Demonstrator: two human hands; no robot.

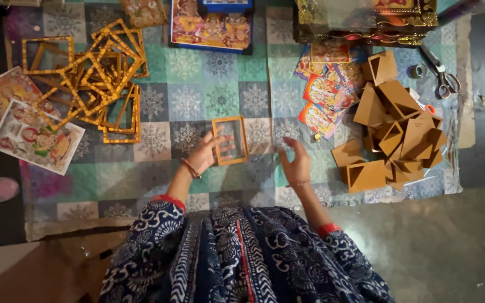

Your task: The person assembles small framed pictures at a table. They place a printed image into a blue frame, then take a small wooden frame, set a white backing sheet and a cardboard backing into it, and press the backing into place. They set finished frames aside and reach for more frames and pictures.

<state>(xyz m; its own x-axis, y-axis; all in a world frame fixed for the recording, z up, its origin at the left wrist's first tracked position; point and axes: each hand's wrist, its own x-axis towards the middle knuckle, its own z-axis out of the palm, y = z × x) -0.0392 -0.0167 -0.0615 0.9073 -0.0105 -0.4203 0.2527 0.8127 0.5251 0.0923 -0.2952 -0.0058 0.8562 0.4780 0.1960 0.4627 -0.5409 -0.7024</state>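
Your left hand is clamped on the left edge of a small rectangular orange-gold picture frame, fingers curled round its side, holding it just over the patchwork quilted cloth in teal, grey and white that covers the floor in front of you. The small frame sits near the middle of the cloth, upright as you see it, with a pane inside it.

Your right hand holds nothing; its fingers are spread apart and lifted just above the cloth, near the frame's right side but not touching it.

To your left lies a loose heap of empty orange-gold frames, with two printed pictures beside it. To your right is a pile of brown cardboard backing stands, with a fan of small colourful printed cards between the pile and your right hand. A pair of grey scissors lies beyond the pile, near the cloth's edge.
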